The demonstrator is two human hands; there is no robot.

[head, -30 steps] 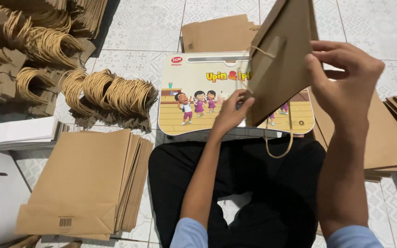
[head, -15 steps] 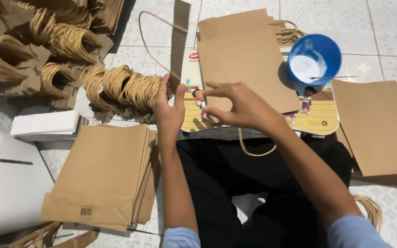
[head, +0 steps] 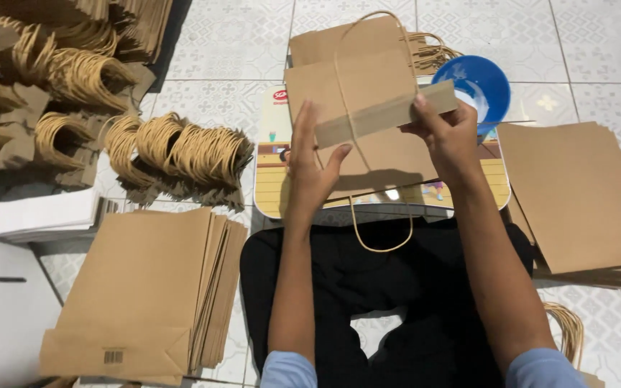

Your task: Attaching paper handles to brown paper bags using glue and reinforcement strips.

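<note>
At nine o'clock lie bundles of twine handles (head: pixel 181 152), with a stack of flat brown paper bags (head: pixel 149 287) at seven. Centre, the left hand (head: pixel 312 167) and right hand (head: pixel 448 136) each pinch an end of a cardboard handle strip (head: pixel 386 113), its twine loop arching up, held above a paper bag (head: pixel 368 154) on the cartoon lap desk (head: pixel 271 179). A blue bowl (head: pixel 479 80) sits at one o'clock.

Flat brown paper bag stack (head: pixel 138 287) lower left, barcode label (head: pixel 113 356) on bottom flap; second stack (head: pixel 583 194) right.
</note>
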